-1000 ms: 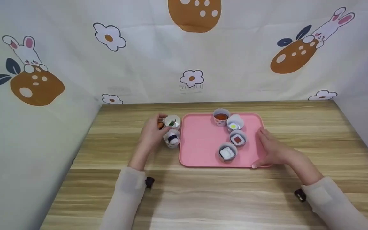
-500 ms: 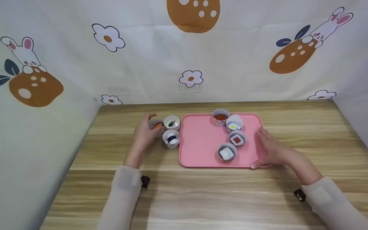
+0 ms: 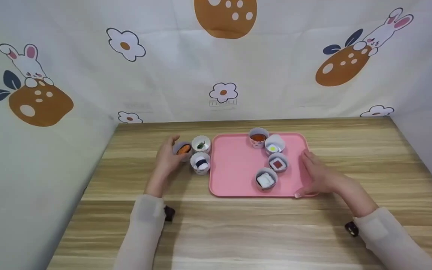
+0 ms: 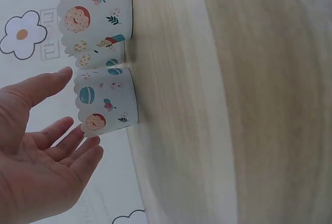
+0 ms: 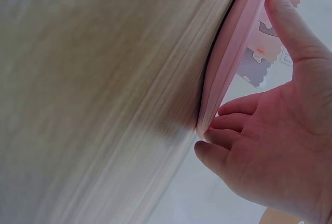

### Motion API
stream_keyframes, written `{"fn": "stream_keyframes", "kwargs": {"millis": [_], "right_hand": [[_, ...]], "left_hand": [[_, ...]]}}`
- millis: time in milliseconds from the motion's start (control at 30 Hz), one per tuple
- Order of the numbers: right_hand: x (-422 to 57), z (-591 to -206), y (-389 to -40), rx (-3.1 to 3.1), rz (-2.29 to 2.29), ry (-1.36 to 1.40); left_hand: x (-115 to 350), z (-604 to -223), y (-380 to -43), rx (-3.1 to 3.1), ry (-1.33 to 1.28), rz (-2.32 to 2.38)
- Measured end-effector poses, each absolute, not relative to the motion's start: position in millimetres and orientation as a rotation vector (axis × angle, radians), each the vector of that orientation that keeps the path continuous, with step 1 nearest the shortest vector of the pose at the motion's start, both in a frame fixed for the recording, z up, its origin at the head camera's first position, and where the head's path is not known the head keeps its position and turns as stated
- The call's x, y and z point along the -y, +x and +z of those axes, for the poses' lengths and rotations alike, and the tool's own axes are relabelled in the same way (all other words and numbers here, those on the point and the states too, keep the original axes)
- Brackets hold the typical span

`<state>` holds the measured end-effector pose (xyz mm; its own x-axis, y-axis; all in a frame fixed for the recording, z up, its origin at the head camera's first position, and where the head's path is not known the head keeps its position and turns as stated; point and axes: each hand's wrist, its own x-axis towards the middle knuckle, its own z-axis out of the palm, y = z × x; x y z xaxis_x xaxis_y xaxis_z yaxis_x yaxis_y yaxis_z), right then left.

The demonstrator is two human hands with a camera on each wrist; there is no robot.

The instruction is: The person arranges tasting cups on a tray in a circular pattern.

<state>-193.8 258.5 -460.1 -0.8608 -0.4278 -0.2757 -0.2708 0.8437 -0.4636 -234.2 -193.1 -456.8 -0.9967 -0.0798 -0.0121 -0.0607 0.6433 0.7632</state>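
Observation:
My left hand (image 3: 165,157) is at the left of a paper cup with an orange sushi-like piece (image 3: 184,149). In the left wrist view, thumb and fingers spread either side of a patterned cup (image 4: 108,102), without a visible grip. Beside it stand a cup with a green-topped white piece (image 3: 201,144) and a cup with a white piece banded in black (image 3: 201,163). My right hand (image 3: 321,174) rests along the right edge of the pink tray (image 3: 234,165). In the right wrist view, its fingers (image 5: 228,123) touch the tray's rim, fairly straight.
On the tray stand several more cups: one with orange-red filling (image 3: 258,138), one with a yellow-centred white piece (image 3: 274,147), one with a red-centred square roll (image 3: 278,164), one with a white block (image 3: 266,180). A patterned curtain (image 3: 178,75) hangs behind the wooden table (image 3: 238,232).
My left hand has moved left, off the cluster of cups. Its fingers now flank the orange-piece cup, which shows more clearly. My right hand stays at the tray's edge.

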Motion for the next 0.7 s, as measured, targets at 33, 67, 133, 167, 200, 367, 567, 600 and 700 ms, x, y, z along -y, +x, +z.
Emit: {"fn": "stream_keyframes", "kwargs": {"millis": [33, 67, 133, 167, 200, 367, 567, 600, 700], "right_hand": [[-258.3, -460.0, -193.7, -2.650, -0.586, -0.520], [-258.2, -459.8, -193.6, -2.649, -0.585, -0.519], [-258.2, -459.7, -193.3, -2.652, -0.581, -0.522], [-258.2, -459.6, -193.1, -2.654, -0.579, -0.524], [-258.2, -459.5, -192.8, -2.655, -0.578, -0.527], [-258.3, -458.9, -192.3, -2.660, -0.574, -0.534], [-259.1, -459.5, -192.8, -2.654, -0.593, -0.531], [-259.2, -459.7, -192.9, -2.652, -0.599, -0.532], [-259.5, -460.4, -193.4, -2.652, -0.610, -0.540]], "left_hand": [[193.6, -458.2, -234.6, 2.824, 0.124, -1.317], [194.1, -459.4, -235.1, 2.822, 0.128, -1.321], [194.8, -461.2, -235.8, 2.817, 0.135, -1.332], [195.1, -462.2, -236.2, 2.814, 0.142, -1.342], [195.3, -462.7, -236.3, 2.813, 0.146, -1.346], [196.5, -465.5, -237.8, 2.830, 0.175, -1.368], [196.6, -466.7, -238.9, 2.857, 0.196, -1.346], [196.8, -466.9, -239.0, 2.853, 0.193, -1.339], [197.1, -466.9, -238.6, 2.847, 0.204, -1.333]]}}
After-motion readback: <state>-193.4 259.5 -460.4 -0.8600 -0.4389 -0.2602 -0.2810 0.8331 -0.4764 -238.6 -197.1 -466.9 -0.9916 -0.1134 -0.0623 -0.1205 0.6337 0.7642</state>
